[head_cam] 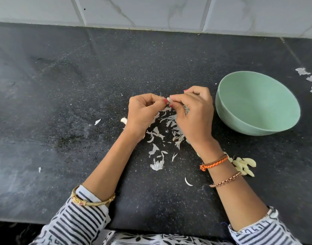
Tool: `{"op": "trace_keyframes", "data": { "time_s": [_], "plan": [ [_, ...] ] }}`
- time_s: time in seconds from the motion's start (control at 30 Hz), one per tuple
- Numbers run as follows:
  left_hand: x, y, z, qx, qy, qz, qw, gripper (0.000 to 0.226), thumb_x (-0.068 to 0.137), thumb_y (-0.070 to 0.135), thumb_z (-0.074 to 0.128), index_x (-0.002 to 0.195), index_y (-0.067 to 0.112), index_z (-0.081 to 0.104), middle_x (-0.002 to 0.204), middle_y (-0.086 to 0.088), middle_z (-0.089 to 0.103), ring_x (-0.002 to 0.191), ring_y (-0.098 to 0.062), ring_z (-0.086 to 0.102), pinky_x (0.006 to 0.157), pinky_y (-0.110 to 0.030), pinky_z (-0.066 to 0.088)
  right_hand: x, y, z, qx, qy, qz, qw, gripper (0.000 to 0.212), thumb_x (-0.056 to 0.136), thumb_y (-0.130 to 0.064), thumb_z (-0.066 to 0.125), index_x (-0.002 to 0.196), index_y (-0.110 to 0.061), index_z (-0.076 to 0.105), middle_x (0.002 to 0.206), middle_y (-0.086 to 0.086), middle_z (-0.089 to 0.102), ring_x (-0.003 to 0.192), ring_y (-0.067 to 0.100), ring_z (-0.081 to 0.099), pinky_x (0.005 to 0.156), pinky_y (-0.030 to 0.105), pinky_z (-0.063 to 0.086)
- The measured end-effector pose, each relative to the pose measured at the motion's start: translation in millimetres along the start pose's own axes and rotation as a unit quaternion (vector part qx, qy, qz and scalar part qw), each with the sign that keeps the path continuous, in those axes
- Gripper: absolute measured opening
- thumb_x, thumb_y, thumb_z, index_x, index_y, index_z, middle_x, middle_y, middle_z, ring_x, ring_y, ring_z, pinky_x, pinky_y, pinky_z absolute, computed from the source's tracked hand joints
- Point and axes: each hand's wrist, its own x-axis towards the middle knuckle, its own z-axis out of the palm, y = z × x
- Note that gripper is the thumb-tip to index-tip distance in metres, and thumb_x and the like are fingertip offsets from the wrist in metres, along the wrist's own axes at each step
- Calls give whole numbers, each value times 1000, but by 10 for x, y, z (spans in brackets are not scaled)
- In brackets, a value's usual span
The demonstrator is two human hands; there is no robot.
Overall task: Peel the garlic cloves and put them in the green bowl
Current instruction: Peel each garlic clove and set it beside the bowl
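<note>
A small white garlic clove [168,99] is held between both hands above the black counter. My left hand [144,114] pinches it from the left and my right hand [194,114] pinches it from the right, fingers curled. The green bowl [258,103] stands just right of my right hand and looks empty inside. A pile of peeled cloves [244,166] lies on the counter beside my right wrist. Another clove [123,120] pokes out from behind my left hand.
Loose garlic skins [162,135] are scattered on the counter under and below my hands. A few more skin scraps [305,75] lie at the far right. A tiled wall [151,11] bounds the back of the counter; its front edge runs near my sleeves.
</note>
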Motion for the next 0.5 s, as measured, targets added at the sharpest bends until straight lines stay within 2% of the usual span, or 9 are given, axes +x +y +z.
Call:
{"op": "trace_keyframes", "data": {
  "time_s": [0.13,0.3,0.37,0.5],
  "plan": [
    [-5,-9,9,7,1,3,1000,25,81,-10,59,63,8,63,49,12,59,46,3,44,51,-11,37,-2,-7,-7,9,-6,12,1000,11,80,-19,65,76,-12,72,62,-5,65,88,13,44,72,20,35],
    [-14,-10,14,0,0,-1,1000,18,76,-3,63,64,9,63,50,11,57,47,2,42,50,-12,36,-2,-60,-17,28,-6,24,999,13,80,-21,63,76,-14,73,64,-7,65,86,11,44,73,24,39],
    [-16,0,24,2,2,-7,1000,20,78,-5,62,63,9,62,48,12,56,47,2,42,51,-12,36,0,-107,-22,42,0,34,999,14,80,-20,62,79,-13,74,66,-8,66,85,11,46,73,22,40],
    [19,-11,-12,59,27,-15,998,24,81,-2,63,60,9,61,44,13,50,44,1,36,48,-11,33,53,-160,-83,155,46,128,978,14,78,-7,68,87,-17,71,74,-16,60,79,10,53,75,10,39]
  ]
}}
